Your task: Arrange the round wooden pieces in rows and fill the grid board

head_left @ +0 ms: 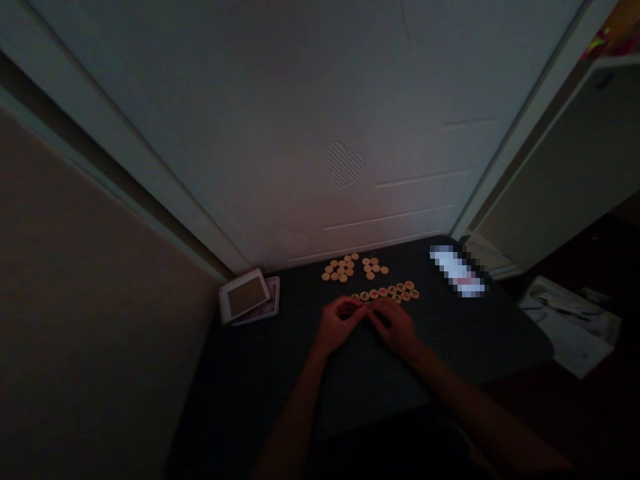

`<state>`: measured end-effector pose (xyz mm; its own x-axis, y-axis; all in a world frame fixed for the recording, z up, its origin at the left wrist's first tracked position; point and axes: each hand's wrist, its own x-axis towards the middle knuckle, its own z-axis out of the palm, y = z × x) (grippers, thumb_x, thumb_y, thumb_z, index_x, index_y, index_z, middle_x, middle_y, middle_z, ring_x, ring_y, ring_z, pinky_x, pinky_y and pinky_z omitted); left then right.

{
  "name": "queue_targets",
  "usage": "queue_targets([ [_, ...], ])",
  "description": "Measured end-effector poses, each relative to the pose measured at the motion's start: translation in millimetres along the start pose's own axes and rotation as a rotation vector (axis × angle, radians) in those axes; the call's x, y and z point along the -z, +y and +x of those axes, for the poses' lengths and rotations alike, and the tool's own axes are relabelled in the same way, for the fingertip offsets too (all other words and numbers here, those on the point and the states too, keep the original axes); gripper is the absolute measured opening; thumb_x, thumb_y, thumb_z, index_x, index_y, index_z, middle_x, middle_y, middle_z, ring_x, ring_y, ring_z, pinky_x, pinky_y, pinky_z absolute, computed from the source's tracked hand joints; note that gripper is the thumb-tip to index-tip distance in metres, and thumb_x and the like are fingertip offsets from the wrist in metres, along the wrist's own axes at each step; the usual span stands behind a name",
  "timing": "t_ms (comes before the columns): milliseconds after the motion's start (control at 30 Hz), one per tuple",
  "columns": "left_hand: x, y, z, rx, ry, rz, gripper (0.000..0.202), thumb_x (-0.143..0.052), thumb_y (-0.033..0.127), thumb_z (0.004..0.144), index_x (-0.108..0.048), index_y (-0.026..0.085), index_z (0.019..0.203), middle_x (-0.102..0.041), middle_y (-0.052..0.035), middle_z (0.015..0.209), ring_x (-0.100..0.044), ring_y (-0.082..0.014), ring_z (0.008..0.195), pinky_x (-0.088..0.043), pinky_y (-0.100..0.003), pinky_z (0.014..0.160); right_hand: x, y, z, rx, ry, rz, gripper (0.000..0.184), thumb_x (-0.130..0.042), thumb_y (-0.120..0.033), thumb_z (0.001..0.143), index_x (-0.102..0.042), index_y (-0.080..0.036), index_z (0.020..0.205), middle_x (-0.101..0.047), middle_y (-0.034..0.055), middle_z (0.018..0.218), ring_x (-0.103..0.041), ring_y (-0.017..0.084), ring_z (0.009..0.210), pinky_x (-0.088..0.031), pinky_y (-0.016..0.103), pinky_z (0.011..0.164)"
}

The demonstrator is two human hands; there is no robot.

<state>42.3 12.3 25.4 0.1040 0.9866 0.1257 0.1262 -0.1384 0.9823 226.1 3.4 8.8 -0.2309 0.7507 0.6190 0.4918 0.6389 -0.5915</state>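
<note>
Forearms (463,387) end in left hand (338,323) and right hand (398,328) near marked discs (383,292); I can't tell either grip's state.

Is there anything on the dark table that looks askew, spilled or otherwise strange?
Nothing looks spilled. On the left of the table, a white-bordered panel lies askew over another flat item. On the right, coarse square blocks hide a bright object, so I cannot tell what it is. The round pieces show nothing odd.
</note>
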Motion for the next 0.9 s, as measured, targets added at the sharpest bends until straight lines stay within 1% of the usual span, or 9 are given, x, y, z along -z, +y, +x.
queue_targets([
  [133, 1.3, -3.2, 0.9, -0.015, 0.036, 0.048, 0.022, -0.075, 0.041, 0.081, -0.072, 0.020, 0.090, -0.077, -0.0049, 0.089, -0.073, -0.0195, 0.082, -0.060, -0.033, 0.079, 0.4, 2.3, 1.0, -0.041, 0.050, -0.017, 0.021, -0.056, -0.023, 0.096, -0.068, -0.027, 0.113, -0.071, 0.0068, 0.106, -0.068, 0.024, 0.103, -0.057, 0.044, 0.095],
  [233, 0.9, -5.1, 1.0, -0.031, 0.054, 0.054, 0.023, -0.074, 0.041, 0.082, -0.071, 0.019, 0.089, -0.077, -0.0049, 0.087, -0.073, -0.0191, 0.080, -0.060, -0.032, 0.076, 2.1, 1.9, 2.6, -0.040, 0.070, -0.016, 0.026, -0.054, -0.019, 0.096, -0.069, -0.028, 0.116, -0.070, 0.0073, 0.112, -0.067, 0.023, 0.108, -0.056, 0.043, 0.097],
  [333, 0.4, -6.1, 1.2, -0.046, 0.065, 0.060, 0.022, -0.072, 0.041, 0.084, -0.071, 0.019, 0.088, -0.076, -0.0051, 0.086, -0.073, -0.0191, 0.080, -0.060, -0.032, 0.076, 5.0, -0.3, 5.4, -0.052, 0.072, 0.012, 0.029, -0.052, -0.017, 0.096, -0.068, -0.028, 0.117, -0.070, 0.0067, 0.113, -0.066, 0.023, 0.111, -0.054, 0.043, 0.099],
  [467, 0.4, -7.4, 1.8, -0.047, 0.077, 0.048, 0.021, -0.072, 0.041, 0.084, -0.070, 0.020, 0.086, -0.076, -0.0048, 0.083, -0.073, -0.0189, 0.077, -0.060, -0.031, 0.074, 7.2, -2.0, 8.4, -0.079, 0.089, 0.042, 0.028, -0.052, -0.017, 0.095, -0.068, -0.028, 0.116, -0.072, 0.0058, 0.111, -0.066, 0.022, 0.109, -0.053, 0.043, 0.100],
  [600, 0.2, -8.2, 1.6, -0.039, 0.081, 0.035, 0.021, -0.071, 0.040, 0.084, -0.070, 0.020, 0.088, -0.077, -0.0058, 0.085, -0.074, -0.0201, 0.080, -0.060, -0.032, 0.076, 5.5, -0.8, 8.4, -0.096, 0.097, 0.025, 0.029, -0.055, -0.018, 0.093, -0.068, -0.028, 0.116, -0.073, 0.0053, 0.110, -0.067, 0.023, 0.108, -0.054, 0.044, 0.098],
  [800, -0.7, -8.1, 1.0, -0.048, 0.079, 0.076, 0.022, -0.072, 0.041, 0.084, -0.070, 0.020, 0.090, -0.077, -0.0062, 0.088, -0.074, -0.0199, 0.081, -0.060, -0.032, 0.076, 2.2, 1.0, 6.1, -0.106, 0.094, 0.037, 0.024, -0.059, -0.025, 0.093, -0.069, -0.027, 0.116, -0.074, 0.0059, 0.113, -0.068, 0.024, 0.109, -0.055, 0.044, 0.100],
  [867, -0.3, -8.0, 2.2, -0.053, 0.113, 0.077, 0.023, -0.072, 0.041, 0.084, -0.070, 0.020, 0.093, -0.077, -0.0061, 0.089, -0.074, -0.0197, 0.082, -0.059, -0.031, 0.075, 2.4, 1.4, 5.6, -0.126, 0.097, 0.043, 0.024, -0.061, -0.027, 0.093, -0.069, -0.026, 0.116, -0.074, 0.0067, 0.114, -0.070, 0.023, 0.104, -0.056, 0.041, 0.096],
  [900, 0.4, -7.9, 3.2, -0.057, 0.152, 0.075, 0.024, -0.071, 0.041, 0.085, -0.069, 0.020, 0.094, -0.076, -0.0060, 0.090, -0.074, -0.0195, 0.082, -0.059, -0.031, 0.075, 2.7, 1.7, 5.6, -0.146, 0.102, 0.048, 0.024, -0.062, -0.028, 0.093, -0.068, -0.025, 0.116, -0.074, 0.0071, 0.113, -0.071, 0.023, 0.100, -0.058, 0.040, 0.092],
])
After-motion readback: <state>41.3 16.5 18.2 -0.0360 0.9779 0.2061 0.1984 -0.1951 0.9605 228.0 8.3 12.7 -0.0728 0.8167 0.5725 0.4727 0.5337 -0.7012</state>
